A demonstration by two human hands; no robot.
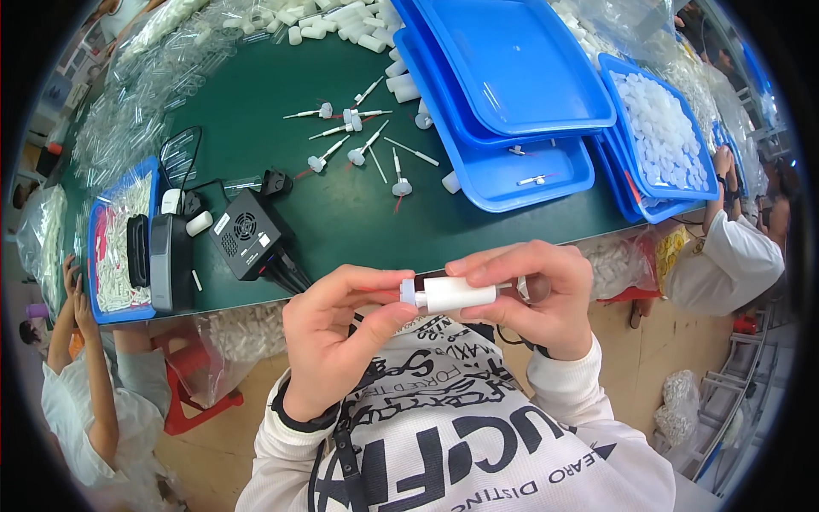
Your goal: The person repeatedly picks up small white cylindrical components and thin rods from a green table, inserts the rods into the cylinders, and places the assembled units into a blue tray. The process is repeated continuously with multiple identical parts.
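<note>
White plastic is what both hands are working on: a short white tube point(458, 293) with a pale blue cap at its left end is lying level in the air above the person's lap, just in front of the near edge of the green worktop point(256, 94). The left hand point(337, 328) is pinching the capped end, thumb and fingers closed together on it. The right hand point(533, 294) is clamping the other end of the tube, fingers wrapped over the top and thumb underneath.

On the worktop beyond the hands, a scatter of thin white swab sticks with round caps point(358, 136) is lying loose. A stack of empty blue trays point(512, 60) is sitting to the right of them, and another blue tray filled with white caps point(661, 132) is sitting further right. A small black box with a vent point(246, 232) is standing near the left, cables trailing from it, with a dark grey handheld device point(169, 260) just beside it. Another blue tray of white parts point(115, 247) is resting at the left edge. Other people are sitting at both sides.
</note>
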